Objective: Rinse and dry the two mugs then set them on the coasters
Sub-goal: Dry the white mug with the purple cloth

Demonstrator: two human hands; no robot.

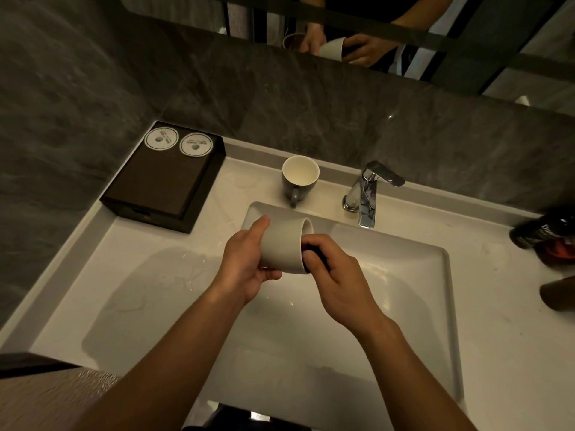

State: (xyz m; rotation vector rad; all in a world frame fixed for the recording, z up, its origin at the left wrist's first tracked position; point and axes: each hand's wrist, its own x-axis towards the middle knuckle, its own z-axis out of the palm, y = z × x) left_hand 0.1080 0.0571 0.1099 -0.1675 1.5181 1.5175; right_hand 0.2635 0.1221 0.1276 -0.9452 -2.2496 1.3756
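Forearms reach in; both hands hold a pale grey ceramic mug (pixel 283 244) on its side over the white rectangular sink basin (pixel 404 306).
Wet streaks glisten on the pale glossy bench (pixel 124 275). At its back corner a matte black box (pixel 161 185) carries two round white paper coasters (pixel 161 138). A dark grey mug with cream inside (pixel 300 175) stands upright behind the basin. The left hand (pixel 245 262) wraps the held mug's wall, and the right hand (pixel 339 275) curls around its rim. It looks rigid, glazed, probably slick and chippable, so a full wrap round the body seems safest.
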